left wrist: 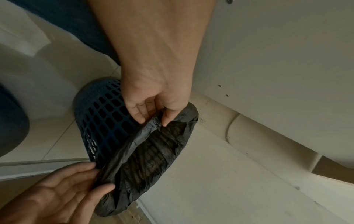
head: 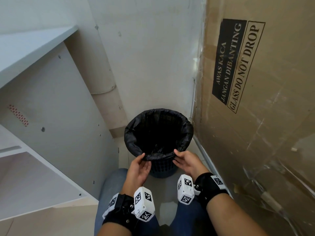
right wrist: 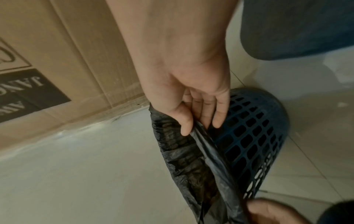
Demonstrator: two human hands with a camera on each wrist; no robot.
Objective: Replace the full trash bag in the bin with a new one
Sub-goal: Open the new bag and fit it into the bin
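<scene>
Seemingly near the end, both the left hand (head: pixel 139 169) and right hand (head: pixel 186 163) pinch the black trash bag (head: pixel 158 133) rim with their fingers (left wrist: pixel 166 119) over the bin (head: pixel 162 169) edge, leaving only final tucking.

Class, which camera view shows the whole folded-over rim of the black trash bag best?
The head view: the trash bag rim shows as a full ring over the bin, the left hand and right hand pinching its near edge. Each wrist view shows only a foreshortened part of the rim.
</scene>
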